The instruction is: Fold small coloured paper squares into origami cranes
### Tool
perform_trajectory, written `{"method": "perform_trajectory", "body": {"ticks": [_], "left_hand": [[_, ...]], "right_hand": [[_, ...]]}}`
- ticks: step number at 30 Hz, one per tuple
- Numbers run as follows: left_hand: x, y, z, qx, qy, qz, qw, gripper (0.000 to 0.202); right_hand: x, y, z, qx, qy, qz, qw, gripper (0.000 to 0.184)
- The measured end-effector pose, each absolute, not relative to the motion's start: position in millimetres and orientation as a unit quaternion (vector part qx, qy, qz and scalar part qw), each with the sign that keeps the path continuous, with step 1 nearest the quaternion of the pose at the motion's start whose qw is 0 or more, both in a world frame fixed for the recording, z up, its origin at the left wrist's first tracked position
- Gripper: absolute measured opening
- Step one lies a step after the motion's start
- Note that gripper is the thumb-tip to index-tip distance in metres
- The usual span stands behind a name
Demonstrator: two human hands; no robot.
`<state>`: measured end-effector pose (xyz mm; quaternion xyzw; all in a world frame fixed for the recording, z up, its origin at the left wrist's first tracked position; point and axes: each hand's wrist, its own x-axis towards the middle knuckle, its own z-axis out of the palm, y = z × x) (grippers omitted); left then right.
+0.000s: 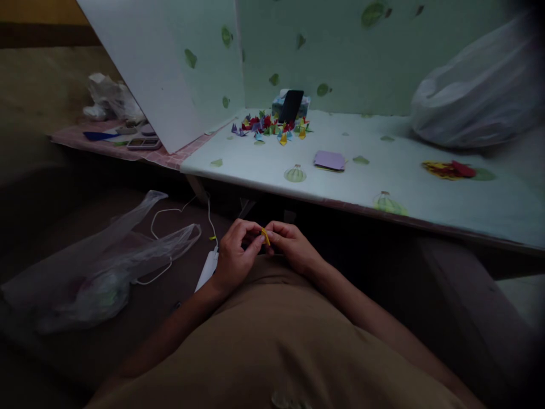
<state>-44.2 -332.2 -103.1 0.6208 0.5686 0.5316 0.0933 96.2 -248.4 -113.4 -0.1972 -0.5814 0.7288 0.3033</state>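
Note:
A small folded piece of yellow paper (266,236) is held between my two hands, just above my lap. My left hand (239,245) pinches it from the left with thumb and forefinger. From the other side, the fingertips of my right hand (293,244) grip it too. On the table ahead, a cluster of small folded paper cranes (272,126) in several colours sits near the back. A stack of square paper (329,161), purple on top, lies nearer the front edge.
A phone (292,105) leans on a tissue box (277,107). Red and yellow paper pieces (449,169) lie at right, near a white plastic bag (477,91). A clear plastic bag (106,272), a white cable and a white power bank (207,270) are at my left.

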Motion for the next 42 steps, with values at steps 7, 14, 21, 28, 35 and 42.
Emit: {"method": "perform_trajectory", "body": {"ticks": [7, 14, 21, 28, 35, 42], "left_hand": [[-44.1, -332.1, -105.3, 0.61, 0.57, 0.539, 0.11, 0.006], [-44.7, -331.0, -108.7, 0.603, 0.572, 0.546, 0.11, 0.01], [-45.1, -330.4, -109.1, 0.617, 0.562, 0.543, 0.093, 0.009], [-44.6, -330.8, -106.5, 0.618, 0.563, 0.541, 0.091, 0.011], [-44.7, -330.6, -107.3, 0.62, 0.566, 0.536, 0.092, 0.007], [-44.6, -330.6, -106.5, 0.617, 0.568, 0.536, 0.094, 0.01]], "right_hand": [[96.3, -248.7, -112.1, -0.192, -0.579, 0.732, 0.303, 0.03], [95.8, -248.5, -114.3, -0.193, -0.574, 0.736, 0.303, 0.03], [95.6, -248.1, -114.9, -0.194, -0.572, 0.737, 0.301, 0.029], [95.2, -247.8, -115.5, -0.199, -0.576, 0.733, 0.302, 0.027], [95.5, -248.3, -113.4, -0.203, -0.585, 0.726, 0.301, 0.029], [95.6, -248.6, -111.6, -0.203, -0.579, 0.73, 0.302, 0.028]]}}
